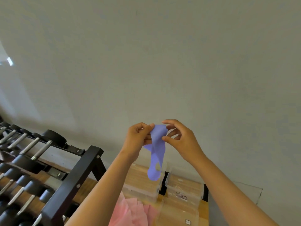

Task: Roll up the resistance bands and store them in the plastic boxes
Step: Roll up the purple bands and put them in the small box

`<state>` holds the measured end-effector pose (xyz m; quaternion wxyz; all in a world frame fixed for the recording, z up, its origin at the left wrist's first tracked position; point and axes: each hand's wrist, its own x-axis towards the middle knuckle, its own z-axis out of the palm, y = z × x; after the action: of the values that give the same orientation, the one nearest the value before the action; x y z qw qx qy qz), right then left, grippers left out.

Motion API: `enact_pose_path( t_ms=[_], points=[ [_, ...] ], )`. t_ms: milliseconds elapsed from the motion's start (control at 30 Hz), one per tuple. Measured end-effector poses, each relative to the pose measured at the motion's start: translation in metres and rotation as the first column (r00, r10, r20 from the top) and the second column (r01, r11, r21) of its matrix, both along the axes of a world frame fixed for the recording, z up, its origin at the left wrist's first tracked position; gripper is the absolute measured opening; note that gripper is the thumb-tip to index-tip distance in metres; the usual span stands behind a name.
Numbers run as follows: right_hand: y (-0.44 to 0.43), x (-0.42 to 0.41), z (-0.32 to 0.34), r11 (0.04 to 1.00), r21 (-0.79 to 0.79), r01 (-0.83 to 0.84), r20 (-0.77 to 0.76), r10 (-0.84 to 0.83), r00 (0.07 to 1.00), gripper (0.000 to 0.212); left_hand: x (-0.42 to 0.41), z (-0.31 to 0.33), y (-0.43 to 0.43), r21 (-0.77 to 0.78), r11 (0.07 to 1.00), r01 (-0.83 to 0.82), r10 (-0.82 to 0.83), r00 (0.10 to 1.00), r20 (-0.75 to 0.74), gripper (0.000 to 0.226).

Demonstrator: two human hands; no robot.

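Observation:
A purple resistance band (157, 152) hangs in the air in front of the wall, twisted and looped at its lower end. My left hand (138, 137) pinches its top edge from the left. My right hand (179, 137) holds the same top edge from the right, thumb and fingers around it. Below the band stand two clear plastic boxes (143, 183) (184, 191) on a wooden surface, and a third clear box or lid (177, 214) lies nearer to me. A pink band (132, 211) lies crumpled in front of the boxes, partly hidden by my left forearm.
A black dumbbell rack (71, 181) with several dumbbells fills the lower left, its slanted frame close to my left forearm. A plain grey wall (146, 62) takes up most of the view. The wooden surface (204, 214) ends at the right, past the boxes.

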<state>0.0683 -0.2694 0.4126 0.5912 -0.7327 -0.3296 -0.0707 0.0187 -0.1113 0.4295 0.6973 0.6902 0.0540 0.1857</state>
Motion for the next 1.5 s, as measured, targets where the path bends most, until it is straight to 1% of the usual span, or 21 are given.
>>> enact_pose_path(
  t_ms=[133, 233, 300, 400, 467, 500, 567, 633, 700, 767, 833, 900, 933, 1000, 1133, 1233, 1400, 1500],
  points=[
    [0.000, 0.000, 0.008, 0.998, -0.055, -0.001, 0.089, 0.006, 0.996, 0.027, 0.001, 0.003, 0.002, -0.007, 1.000, -0.003, 0.002, 1.000, -0.013, 0.028],
    [0.001, 0.000, 0.012, 0.997, -0.072, -0.007, 0.115, 0.015, 0.993, 0.020, -0.002, 0.005, 0.002, 0.044, 0.999, 0.004, -0.004, 1.000, -0.013, 0.030],
    [0.001, 0.001, 0.016, 0.997, -0.079, -0.014, 0.096, 0.021, 0.995, 0.015, -0.003, 0.004, 0.004, 0.106, 0.994, 0.006, -0.004, 1.000, -0.021, 0.034],
    [0.002, 0.000, 0.022, 0.998, -0.056, -0.004, 0.053, 0.007, 0.999, 0.016, -0.006, 0.005, 0.008, 0.279, 0.960, -0.028, 0.035, 0.999, -0.019, 0.051],
    [0.002, 0.000, 0.028, 1.000, -0.007, 0.017, 0.031, -0.016, 0.999, 0.020, -0.007, 0.005, 0.008, 0.371, 0.921, -0.117, 0.125, 0.992, 0.003, 0.045],
    [0.002, 0.001, 0.031, 1.000, 0.014, 0.023, 0.011, -0.023, 1.000, 0.020, -0.008, 0.006, 0.006, 0.382, 0.909, -0.164, 0.171, 0.985, 0.015, 0.038],
    [0.001, 0.002, 0.037, 0.999, 0.032, 0.024, -0.040, -0.023, 0.999, 0.017, -0.010, 0.009, 0.002, 0.362, 0.907, -0.215, 0.209, 0.976, 0.057, 0.029],
    [0.000, 0.003, 0.040, 0.999, 0.039, 0.016, -0.077, -0.013, 0.997, 0.016, -0.009, 0.011, 0.001, 0.354, 0.910, -0.217, 0.190, 0.976, 0.111, 0.031],
    [0.000, 0.003, 0.043, 0.999, 0.042, 0.014, -0.081, -0.010, 0.997, 0.019, -0.009, 0.015, -0.001, 0.342, 0.927, -0.152, 0.110, 0.984, 0.137, 0.030],
    [0.000, 0.003, 0.044, 0.999, 0.028, 0.019, -0.068, -0.017, 0.998, 0.020, -0.008, 0.019, -0.005, 0.305, 0.950, -0.069, 0.020, 0.987, 0.160, 0.023],
    [0.000, 0.003, 0.043, 0.999, 0.014, 0.030, -0.067, -0.029, 0.997, 0.023, -0.005, 0.020, -0.010, 0.261, 0.964, -0.053, 0.001, 0.981, 0.196, 0.014],
    [-0.001, 0.004, 0.042, 0.998, 0.029, 0.047, -0.068, -0.045, 0.997, 0.026, -0.002, 0.020, -0.012, 0.220, 0.974, -0.043, -0.005, 0.977, 0.214, 0.011],
    [-0.003, 0.004, 0.042, 0.998, 0.044, 0.049, -0.072, -0.046, 0.996, 0.023, -0.001, 0.020, -0.014, 0.203, 0.979, -0.035, -0.010, 0.977, 0.214, 0.011],
    [-0.008, 0.004, 0.043, 0.996, 0.076, 0.037, -0.083, -0.030, 0.996, 0.005, 0.001, 0.020, -0.019, 0.189, 0.982, -0.017, -0.023, 0.978, 0.209, 0.011],
    [-0.017, 0.003, 0.049, 0.997, 0.083, 0.011, -0.076, -0.005, 0.997, 0.014, 0.004, 0.020, -0.025, 0.223, 0.975, -0.014, -0.032, 0.978, 0.204, 0.017],
    [-0.019, 0.001, 0.053, 0.994, 0.101, 0.030, -0.059, -0.024, 0.998, 0.016, 0.003, 0.022, -0.027, 0.207, 0.978, 0.001, -0.045, 0.976, 0.212, 0.014],
    [-0.020, 0.002, 0.058, 0.978, 0.193, 0.074, -0.064, -0.063, 0.996, 0.013, -0.001, 0.015, -0.028, 0.198, 0.959, 0.205, -0.225, 0.970, 0.086, 0.020],
    [-0.019, 0.003, 0.058, 0.977, 0.195, 0.087, -0.077, -0.073, 0.994, 0.012, -0.002, 0.009, -0.029, 0.203, 0.947, 0.249, -0.268, 0.961, 0.070, 0.018]
  ],
)
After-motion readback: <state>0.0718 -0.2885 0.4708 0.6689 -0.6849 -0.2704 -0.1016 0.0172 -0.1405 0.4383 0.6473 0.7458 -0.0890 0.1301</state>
